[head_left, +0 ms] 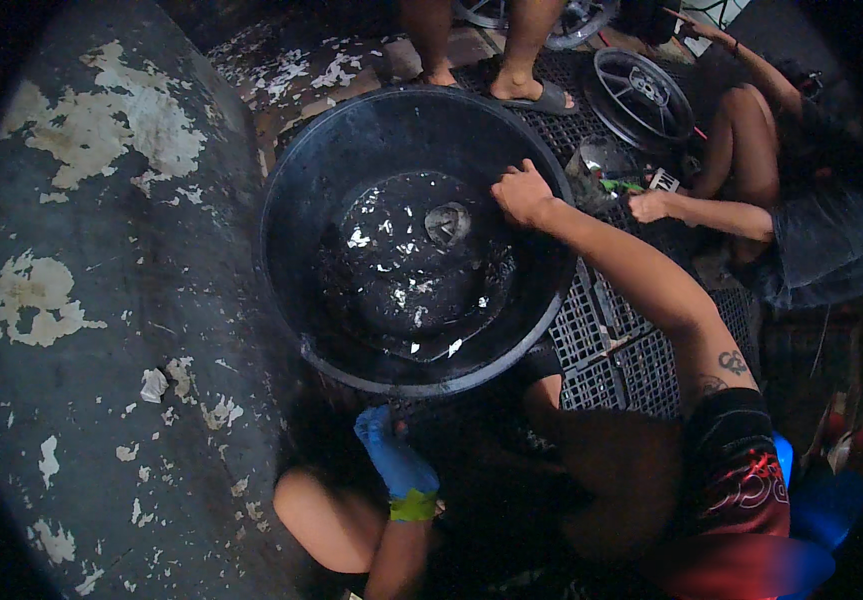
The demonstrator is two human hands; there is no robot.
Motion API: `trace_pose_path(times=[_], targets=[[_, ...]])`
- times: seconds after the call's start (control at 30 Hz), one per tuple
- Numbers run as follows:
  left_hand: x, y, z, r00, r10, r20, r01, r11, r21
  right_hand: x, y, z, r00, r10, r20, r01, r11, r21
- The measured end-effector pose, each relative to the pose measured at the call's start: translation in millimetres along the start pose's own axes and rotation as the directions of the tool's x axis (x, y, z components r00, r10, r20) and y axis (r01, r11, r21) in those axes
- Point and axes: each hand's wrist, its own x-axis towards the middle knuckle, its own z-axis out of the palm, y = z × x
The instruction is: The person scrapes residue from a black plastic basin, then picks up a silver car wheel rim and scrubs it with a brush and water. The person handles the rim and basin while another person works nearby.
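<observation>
A large round black tub [296, 165] stands in front of me, with white flakes scattered over its dark, wet-looking bottom. A small round greyish piece [446, 226] shows on that bottom. My bare right hand [524, 193] is held closed over the tub's right side, fingers curled under; whatever they may grip is hidden. Below the near rim is my left hand [379, 435] in a blue glove with a yellow-green band at the wrist. It is apart from the tub, and shadow hides how its fingers lie.
A dark slab [101, 330] with peeling pale paint runs along the left. Black grid mats [621, 370] cover floor at right. A black spoked wheel [641, 95] lies behind. One person's sandalled feet [541, 98] stand beyond the tub; another person's hand [651, 206] is at right by a green item.
</observation>
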Motion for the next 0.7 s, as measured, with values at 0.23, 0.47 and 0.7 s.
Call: trace_pose_path(times=[0.23,0.47,0.7], targets=[[-4.9,2.0,4.9,0.998,0.057,-0.022,-0.056,0.998,0.038,-3.7,3.5,12.8,0.998,0.03,0.048,-0.031,0.999,0.011],[-23.6,42.2,32.3,0.879,0.475,-0.043,-0.469,0.876,0.112,-11.2,8.5,-13.0,0.999,0.007,-0.051,-0.003,0.998,0.068],[-65.5,86.3,50.1,0.889,0.457,0.041,-0.458,0.887,0.055,-54.3,21.0,-116.1,0.987,-0.096,-0.129,-0.004,-0.817,0.577]])
